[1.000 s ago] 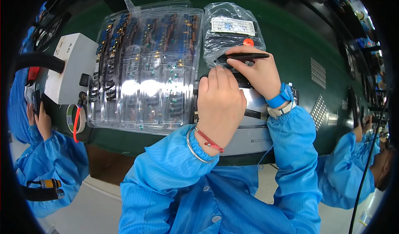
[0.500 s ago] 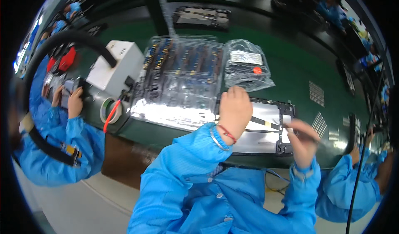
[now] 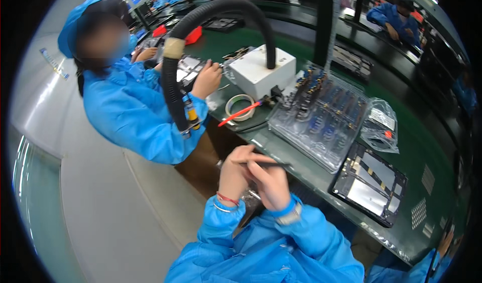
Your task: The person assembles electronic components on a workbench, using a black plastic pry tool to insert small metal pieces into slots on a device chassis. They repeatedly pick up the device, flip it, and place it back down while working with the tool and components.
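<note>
My left hand (image 3: 235, 168) and my right hand (image 3: 272, 186) are together in front of my body, off the table's near edge. Out of my right hand's fingers sticks a slim black pointed tool (image 3: 273, 164), perhaps tweezers. The left fingers are bent in against the right hand near the tool's rear end; what they hold, if anything, is hidden. To the right of my hands lies an opened tablet (image 3: 369, 185), silver inside with a black frame. Left of it stands a clear plastic tray (image 3: 321, 120) with rows of small dark and gold-tipped parts.
A white box (image 3: 261, 72) carries a black flexible hose (image 3: 201, 17). Beside it lie a tape roll (image 3: 240, 107) and an orange-red stick (image 3: 241, 113). A clear bag (image 3: 380, 127) sits behind the tablet. At left a co-worker in blue (image 3: 135, 102) handles another device.
The view has swung left. Both my hands have left the opened tablet and come together by the table's near edge. The tablet now lies to their right, uncovered.
</note>
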Available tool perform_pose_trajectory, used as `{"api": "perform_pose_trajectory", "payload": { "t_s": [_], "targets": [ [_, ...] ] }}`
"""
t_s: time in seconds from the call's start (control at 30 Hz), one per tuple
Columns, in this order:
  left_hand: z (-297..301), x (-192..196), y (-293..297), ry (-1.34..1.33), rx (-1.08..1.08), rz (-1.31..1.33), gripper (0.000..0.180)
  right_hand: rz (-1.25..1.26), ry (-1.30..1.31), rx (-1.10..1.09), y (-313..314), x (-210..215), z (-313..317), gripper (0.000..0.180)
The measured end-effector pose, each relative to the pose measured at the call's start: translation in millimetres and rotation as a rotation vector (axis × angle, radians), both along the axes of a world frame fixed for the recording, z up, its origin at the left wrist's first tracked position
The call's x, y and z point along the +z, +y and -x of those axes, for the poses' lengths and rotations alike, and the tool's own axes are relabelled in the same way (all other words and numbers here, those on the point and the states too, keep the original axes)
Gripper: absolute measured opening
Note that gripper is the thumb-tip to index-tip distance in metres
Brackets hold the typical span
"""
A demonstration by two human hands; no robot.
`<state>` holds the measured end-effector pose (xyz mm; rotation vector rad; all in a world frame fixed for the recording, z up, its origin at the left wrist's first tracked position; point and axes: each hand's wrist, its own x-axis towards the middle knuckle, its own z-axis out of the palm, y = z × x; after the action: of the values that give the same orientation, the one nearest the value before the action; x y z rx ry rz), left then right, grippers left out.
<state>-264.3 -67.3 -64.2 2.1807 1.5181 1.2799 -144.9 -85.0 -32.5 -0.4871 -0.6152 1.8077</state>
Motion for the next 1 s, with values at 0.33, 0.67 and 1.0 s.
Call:
{"api": "perform_pose_trajectory", "payload": {
  "t_s": [0.33, 0.67, 1.0],
  "targets": [
    [65.2, 7.4, -7.6, 0.017, 0.633, 0.333, 0.014, 0.373, -0.007, 0.370, 46.7, -3.9, 96.0, 0.021],
    [-93.8, 65.0, -6.0, 0.033, -0.169, 0.088, 0.026, -0.309, -0.220, -0.538, -41.1, 44.7, -158.7, 0.016],
    [-303.3, 43.0, 61.0, 0.520, -0.689, 0.005, 0.024, -0.259, -1.137, -0.714, 13.5, 6.8, -360.5, 0.013]
  ]
}}
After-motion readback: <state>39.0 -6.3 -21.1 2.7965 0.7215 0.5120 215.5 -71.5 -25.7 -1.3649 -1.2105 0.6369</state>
